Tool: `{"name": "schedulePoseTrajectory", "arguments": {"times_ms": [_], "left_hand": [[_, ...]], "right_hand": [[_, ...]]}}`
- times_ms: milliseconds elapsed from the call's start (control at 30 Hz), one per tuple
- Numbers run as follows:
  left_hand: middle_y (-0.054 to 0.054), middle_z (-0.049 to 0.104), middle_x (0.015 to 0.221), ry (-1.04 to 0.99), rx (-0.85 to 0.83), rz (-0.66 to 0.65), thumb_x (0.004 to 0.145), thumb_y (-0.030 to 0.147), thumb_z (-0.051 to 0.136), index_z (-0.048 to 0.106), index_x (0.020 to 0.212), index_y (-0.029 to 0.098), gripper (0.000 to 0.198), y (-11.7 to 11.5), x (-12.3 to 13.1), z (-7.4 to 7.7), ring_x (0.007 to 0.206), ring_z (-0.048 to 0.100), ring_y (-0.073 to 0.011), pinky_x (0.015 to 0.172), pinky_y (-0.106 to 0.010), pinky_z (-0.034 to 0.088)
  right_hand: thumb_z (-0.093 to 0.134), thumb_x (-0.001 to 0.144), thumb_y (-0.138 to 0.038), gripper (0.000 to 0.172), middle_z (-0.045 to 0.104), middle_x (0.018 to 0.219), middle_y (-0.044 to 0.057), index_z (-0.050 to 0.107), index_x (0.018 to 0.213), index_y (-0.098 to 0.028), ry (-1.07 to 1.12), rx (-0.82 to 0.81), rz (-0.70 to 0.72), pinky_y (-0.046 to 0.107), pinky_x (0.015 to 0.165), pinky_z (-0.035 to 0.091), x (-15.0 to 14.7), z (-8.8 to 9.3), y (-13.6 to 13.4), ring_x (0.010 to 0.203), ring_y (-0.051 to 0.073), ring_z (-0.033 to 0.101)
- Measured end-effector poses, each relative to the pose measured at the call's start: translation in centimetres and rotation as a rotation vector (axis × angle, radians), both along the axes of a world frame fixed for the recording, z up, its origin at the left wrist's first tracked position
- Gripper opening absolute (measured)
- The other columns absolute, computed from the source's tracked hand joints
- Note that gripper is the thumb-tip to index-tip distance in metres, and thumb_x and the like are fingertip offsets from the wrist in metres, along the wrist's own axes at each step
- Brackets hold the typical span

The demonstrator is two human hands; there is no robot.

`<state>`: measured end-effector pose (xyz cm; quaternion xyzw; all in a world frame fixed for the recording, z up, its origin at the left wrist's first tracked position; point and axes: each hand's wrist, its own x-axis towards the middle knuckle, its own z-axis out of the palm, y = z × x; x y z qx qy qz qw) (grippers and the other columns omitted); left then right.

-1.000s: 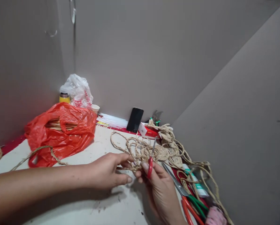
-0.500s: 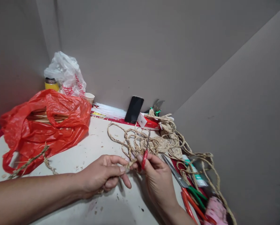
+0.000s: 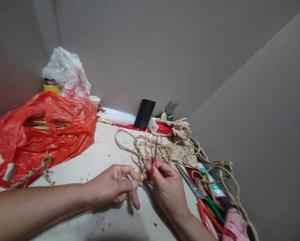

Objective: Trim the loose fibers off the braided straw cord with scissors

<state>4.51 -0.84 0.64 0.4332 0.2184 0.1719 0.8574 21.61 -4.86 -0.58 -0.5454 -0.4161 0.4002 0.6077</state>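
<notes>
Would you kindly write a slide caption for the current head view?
Above a white tabletop, the left hand pinches a braided tan fibre cord while the right hand holds red-handled metal scissors.

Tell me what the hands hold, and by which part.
Left hand: the rope, by a knotted-looking bit. Right hand: small scissors, by the red handle, and perhaps rope.

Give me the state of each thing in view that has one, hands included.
Left hand: pinching braided cord
Right hand: gripping red-handled tool
Red-handled tool: held, blade pointing away from the person
Braided cord: partly coiled, partly in loose loops
Phone: propped up tilted, screen dark
Red bag: open, brown strips showing
White bag: crumpled
Cup: upright, contents hidden
White tabletop: littered with scraps
</notes>
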Motion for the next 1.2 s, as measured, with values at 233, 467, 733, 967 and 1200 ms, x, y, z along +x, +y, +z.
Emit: {"name": "schedulePoseTrajectory", "arguments": {"times_ms": [233,467,733,967,1200], "left_hand": [[-0.003,0.070,0.058,0.014,-0.026,-0.043,0.082,0.034,0.058,0.042,0.087,0.020,0.022,-0.5,0.3,-0.3,0.026,0.019,-0.0024,0.029,-0.018,0.010],[-0.007,0.072,0.067,0.012,-0.087,0.051,0.082,0.033,0.059,0.044,0.090,0.019,0.022,-0.4,0.0,-0.1,0.026,0.020,-0.0007,0.029,-0.016,0.011],[-0.007,0.071,0.078,-0.067,-0.074,0.274,0.080,0.034,0.064,0.043,0.091,0.020,0.028,1.8,-0.5,0.2,0.037,0.054,-0.0088,0.034,-0.016,0.032],[0.001,0.059,0.065,-0.092,-0.117,0.417,0.066,0.023,0.078,0.059,0.082,0.013,0.027,1.8,-0.2,0.3,0.057,0.055,-0.0073,0.057,-0.019,0.043],[0.002,0.056,0.062,-0.091,-0.241,0.449,0.059,0.018,0.081,0.064,0.079,0.012,0.028,2.2,-0.3,0.6,0.054,0.049,-0.0062,0.055,-0.019,0.037]], "right_hand": [[0.073,0.073,-0.032,0.020,0.058,0.054,-0.003,0.063,0.062,-0.019,0.035,-0.015,0.037,0.021,0.050,0.040,-0.1,-0.2,0.2,0.050,0.010,0.050],[0.066,0.078,-0.038,0.024,0.059,0.055,0.000,0.061,0.066,-0.017,-0.168,-0.085,0.109,0.024,0.051,0.040,0.6,1.0,0.2,0.052,0.013,0.049],[0.051,0.080,-0.021,0.019,0.047,0.059,-0.002,0.046,0.061,-0.021,-0.887,0.243,0.183,0.025,0.052,0.035,0.8,0.3,-0.6,0.055,0.014,0.046],[0.054,0.076,-0.021,0.018,0.046,0.059,-0.003,0.038,0.066,-0.023,-1.227,0.298,0.196,0.024,0.049,0.031,0.7,0.5,-1.0,0.050,0.012,0.045],[0.056,0.077,-0.025,0.021,0.046,0.058,-0.004,0.038,0.068,-0.023,-1.358,0.345,0.120,0.023,0.048,0.031,0.8,0.7,-0.7,0.048,0.011,0.045]]}}
